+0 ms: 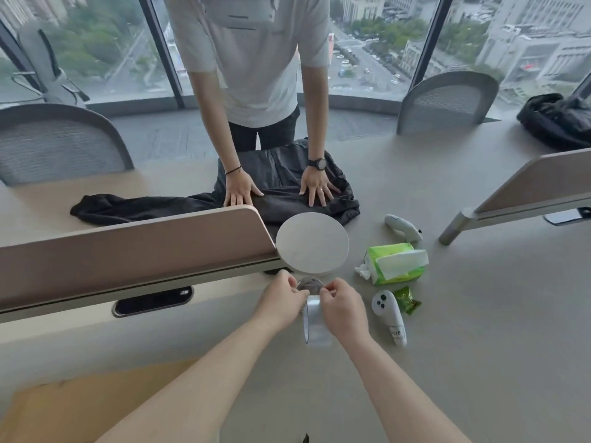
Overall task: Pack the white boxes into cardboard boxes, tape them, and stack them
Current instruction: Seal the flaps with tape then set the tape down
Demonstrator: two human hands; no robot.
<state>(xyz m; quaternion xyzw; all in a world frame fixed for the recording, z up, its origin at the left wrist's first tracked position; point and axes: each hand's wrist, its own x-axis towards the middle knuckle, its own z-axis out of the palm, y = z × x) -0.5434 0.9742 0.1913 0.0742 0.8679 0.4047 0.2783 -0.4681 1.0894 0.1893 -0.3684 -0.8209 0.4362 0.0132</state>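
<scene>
Both my hands hold a roll of clear tape (315, 327) upright above the table, just in front of me. My left hand (281, 303) pinches the top of the roll from the left. My right hand (343, 306) pinches its top edge from the right, fingertips close to those of the left hand. A flat piece of brown cardboard (83, 407) lies at the lower left, partly under my left forearm. No white boxes are in view.
A desk divider (134, 247) runs across the left. Behind the tape stands a round white disc (311, 243). To the right lie a green tissue pack (395, 263), two white controllers (391, 316) (401, 227) and a green wrapper (406, 300). Opposite, a person presses on dark clothing (278, 183).
</scene>
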